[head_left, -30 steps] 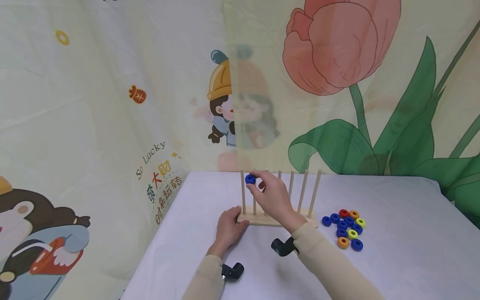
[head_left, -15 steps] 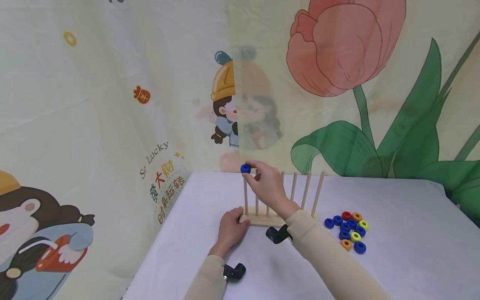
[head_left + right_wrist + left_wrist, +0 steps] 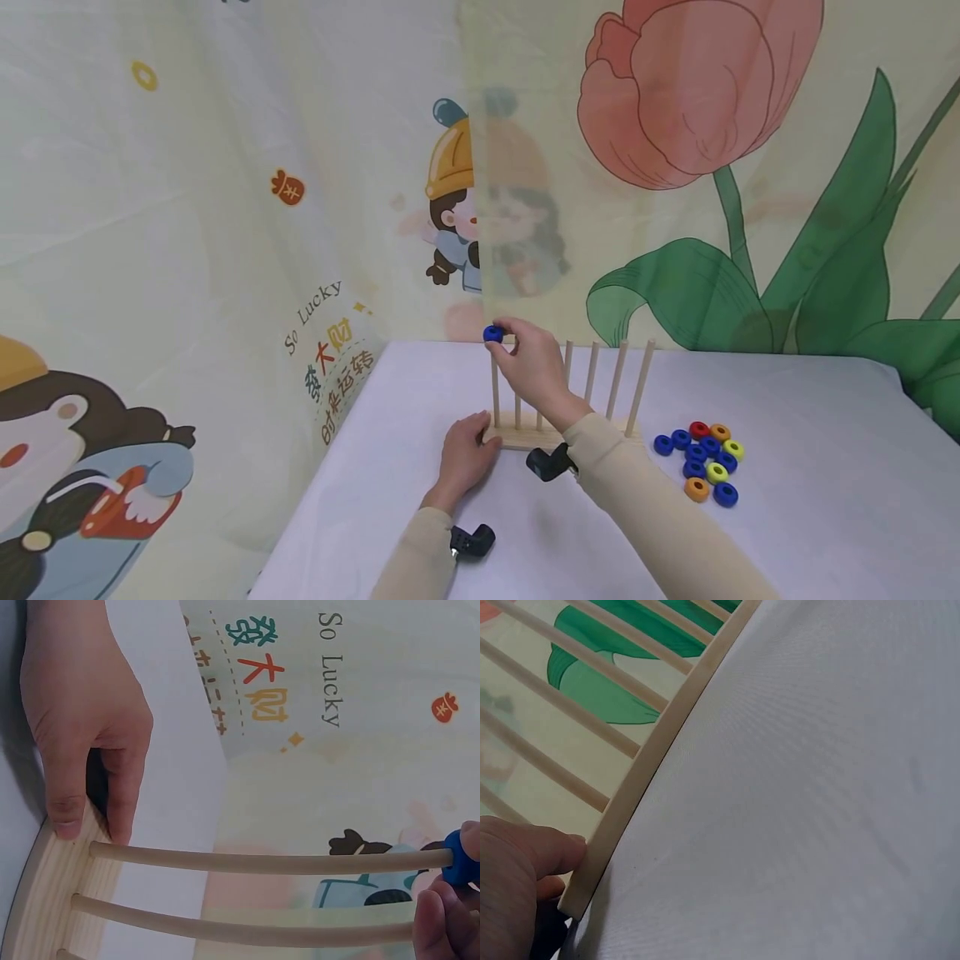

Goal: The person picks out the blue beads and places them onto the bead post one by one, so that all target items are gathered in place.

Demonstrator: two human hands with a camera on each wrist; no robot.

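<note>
Blue ring (image 3: 492, 334), small matte donut, sits at the tip of the leftmost peg (image 3: 496, 392), hole axis vertical, in line with the peg. Right hand (image 3: 529, 367) pinches it between thumb and fingertips. Pegs are thin round wooden dowels, upright in a flat pale wood base (image 3: 517, 437). Left hand (image 3: 463, 454) grips the base's left end, fingers curled over its edge. Loose mixed-colour rings (image 3: 699, 460) lie right of it on white cloth (image 3: 810, 467).
</note>
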